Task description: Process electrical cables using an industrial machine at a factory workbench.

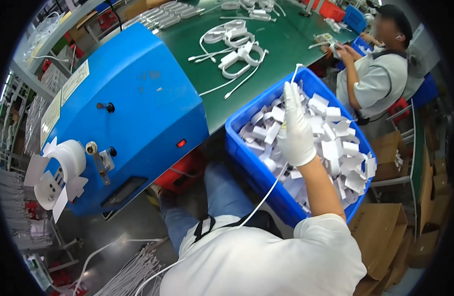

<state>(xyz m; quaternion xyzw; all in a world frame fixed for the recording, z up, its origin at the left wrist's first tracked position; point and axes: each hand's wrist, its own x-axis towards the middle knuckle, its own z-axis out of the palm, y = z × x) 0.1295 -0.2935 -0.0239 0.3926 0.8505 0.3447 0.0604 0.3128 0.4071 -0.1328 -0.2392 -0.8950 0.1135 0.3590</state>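
My right hand (297, 135), in a white glove, is above a blue bin (235, 132) full of small white plastic pieces (333, 150). Its fingers are long and pressed together. A white cable (266, 196) runs up from the lower left and passes behind the hand. A cable end (298, 66) sticks out past the fingertips, so the cable lies in my grip. My left hand is out of view. At the left stands a blue machine (138, 98) with a white winding fixture (69, 165) on its side.
Coiled white cables (239, 54) lie on the green table (281, 39). A person (380, 74) works at the far right with a small piece in their hands. Cardboard boxes (380, 237) stand at the lower right. Many loose cables (133, 274) hang at the lower left.
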